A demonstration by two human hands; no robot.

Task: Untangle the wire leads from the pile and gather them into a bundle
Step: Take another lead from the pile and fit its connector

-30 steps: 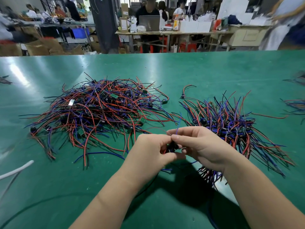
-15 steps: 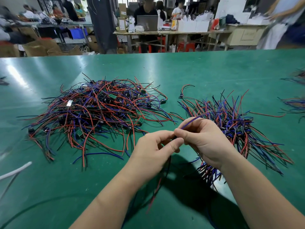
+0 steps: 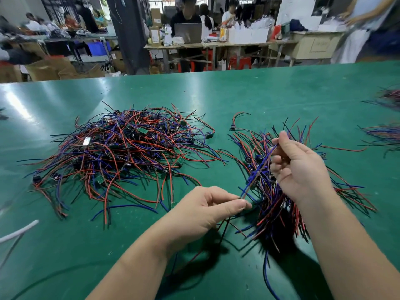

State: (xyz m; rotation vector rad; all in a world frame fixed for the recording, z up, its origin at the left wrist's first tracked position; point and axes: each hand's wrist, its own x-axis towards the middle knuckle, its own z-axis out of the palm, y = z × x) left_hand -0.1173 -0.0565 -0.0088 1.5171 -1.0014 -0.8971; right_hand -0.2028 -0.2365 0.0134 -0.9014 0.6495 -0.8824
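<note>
Two heaps of wire are laid out on the green desk. The tangled pile of red, blue and black leads, dotted with small green boards, is spread at ten o'clock from the left hand. The gathered bundle is fanned out at three o'clock of that pile, partly covered by the right hand. And here it is: a single blue wire lead is drawn out straight between the two hands, slanting from seven o'clock up to one o'clock. Its lower end is pinched between thumb and forefinger of the left hand, the other fingers curled under, low over the desk. Its upper end is nipped in the fingertips of the right hand, which is raised over the bundle. More strands are trailed down from the left hand toward six o'clock, with shadows thrown on the desk beneath. One loose lead is curled apart at twelve o'clock of the bundle, and further wires are glimpsed at three o'clock by the frame's edge. A white cable is seen at nine o'clock. At twelve o'clock, far back, blurred people are seen behind a second desk.
</note>
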